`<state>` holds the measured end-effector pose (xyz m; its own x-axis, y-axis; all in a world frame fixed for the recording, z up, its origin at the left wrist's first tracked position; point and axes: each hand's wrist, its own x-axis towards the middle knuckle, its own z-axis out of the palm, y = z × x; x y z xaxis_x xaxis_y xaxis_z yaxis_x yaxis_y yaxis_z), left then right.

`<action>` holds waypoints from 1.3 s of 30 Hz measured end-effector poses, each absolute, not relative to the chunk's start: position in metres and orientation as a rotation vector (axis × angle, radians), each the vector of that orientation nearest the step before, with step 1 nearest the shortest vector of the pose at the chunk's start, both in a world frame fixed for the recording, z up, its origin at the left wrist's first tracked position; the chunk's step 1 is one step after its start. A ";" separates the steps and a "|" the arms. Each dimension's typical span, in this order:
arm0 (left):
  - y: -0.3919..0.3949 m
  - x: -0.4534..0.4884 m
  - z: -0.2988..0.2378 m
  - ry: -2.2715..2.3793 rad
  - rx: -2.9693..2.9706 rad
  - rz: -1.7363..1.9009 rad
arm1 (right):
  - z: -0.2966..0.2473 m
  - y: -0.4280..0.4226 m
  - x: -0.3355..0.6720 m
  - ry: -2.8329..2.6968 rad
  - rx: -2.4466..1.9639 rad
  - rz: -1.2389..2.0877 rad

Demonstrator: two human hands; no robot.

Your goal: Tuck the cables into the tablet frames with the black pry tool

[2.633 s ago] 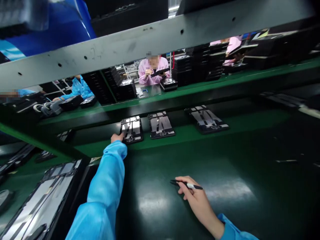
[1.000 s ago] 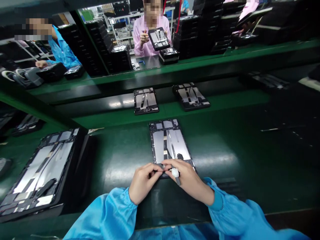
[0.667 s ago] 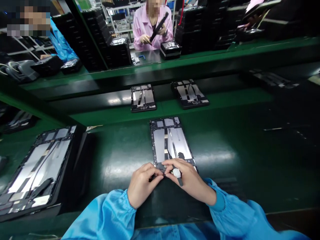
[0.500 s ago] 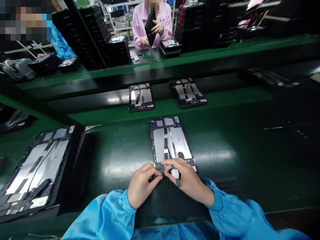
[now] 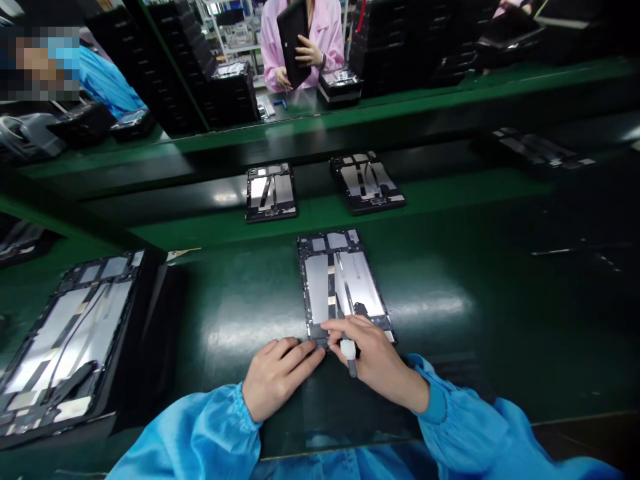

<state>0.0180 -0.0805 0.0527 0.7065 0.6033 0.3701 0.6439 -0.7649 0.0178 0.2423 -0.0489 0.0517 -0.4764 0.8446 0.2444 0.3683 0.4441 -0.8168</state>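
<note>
An opened tablet (image 5: 357, 277) lies on the green bench before me, its silver inside, dark ribbon cables and black frame facing up. My left hand (image 5: 281, 375) rests palm down with fingers stretched out, the fingertips at the tablet's lower left edge. Over the lower edge, my right hand (image 5: 373, 357) is closed around a slim dark grey tool with a white wrapped part (image 5: 348, 349). One end of this tool sticks out below the fingers. The right fingertips hide part of the tablet's bottom, and what they touch there I cannot make out.
Two similar opened tablets, one on the left (image 5: 271, 192) and one on the right (image 5: 367, 181), lie farther back. A larger-looking opened tablet (image 5: 83, 327) sits on a dark stack at left. Beyond the raised green ledge (image 5: 300, 127), a person in pink holds a black panel (image 5: 294, 43).
My left hand has gone from a pinch at the tablet's edge to lying flat with fingers extended. My right hand keeps its hold on the tool. The person opposite has turned the panel.
</note>
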 end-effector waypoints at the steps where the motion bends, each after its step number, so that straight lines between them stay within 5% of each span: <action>1: -0.080 0.018 0.052 -1.020 -2.795 -0.542 | 0.052 -0.048 0.242 -2.042 -1.016 0.934; 14: -0.087 0.027 0.046 -1.169 -2.835 -0.459 | 0.060 -0.070 0.271 -1.625 -1.122 1.443; 39: -0.083 0.016 0.045 -1.100 -2.895 -0.656 | 0.057 -0.071 0.267 -1.719 -1.098 1.387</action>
